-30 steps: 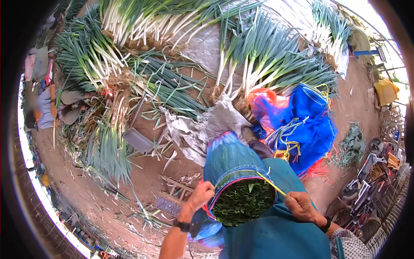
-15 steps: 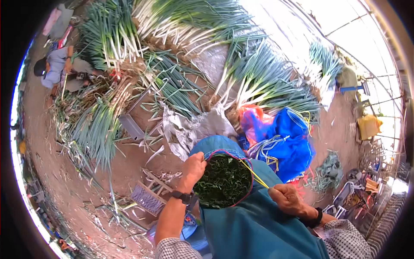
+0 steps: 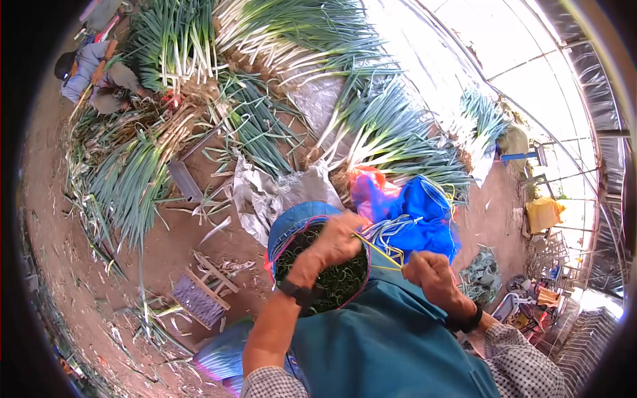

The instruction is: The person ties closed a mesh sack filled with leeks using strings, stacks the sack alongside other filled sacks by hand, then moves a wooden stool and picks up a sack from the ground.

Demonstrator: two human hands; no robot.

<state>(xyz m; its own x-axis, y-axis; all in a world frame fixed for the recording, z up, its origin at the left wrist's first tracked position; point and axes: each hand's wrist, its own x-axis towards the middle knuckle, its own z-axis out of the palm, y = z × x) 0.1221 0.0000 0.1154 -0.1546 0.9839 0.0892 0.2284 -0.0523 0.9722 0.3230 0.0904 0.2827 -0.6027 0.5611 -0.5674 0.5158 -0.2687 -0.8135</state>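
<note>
A blue bag [image 3: 298,216] stands in front of my body, its round mouth edged in pink and blue. Inside lie dark green, curly leafy pieces [image 3: 332,285]. My left hand [image 3: 335,240] reaches across the mouth to its right rim. Its fingers are curled and slightly blurred, so what they pinch is hidden. From that rim a yellow cord [image 3: 383,253] runs to my right hand [image 3: 430,272], a fist closed around the cord to the right of the bag. A teal apron [image 3: 391,338] covers my front, against the bag.
Large heaps of long green onions [image 3: 391,126] lie ahead and left. A blue sack [image 3: 424,222] and a grey sheet [image 3: 255,199] lie beyond the bag. At left are a small wooden stool [image 3: 199,298] and a crouching person [image 3: 93,73]. A yellow sack [image 3: 544,214] stands at right.
My left hand has left the bag's left rim and moved right across its mouth to the cord side. My right fist still holds the cord. The view has shifted slightly.
</note>
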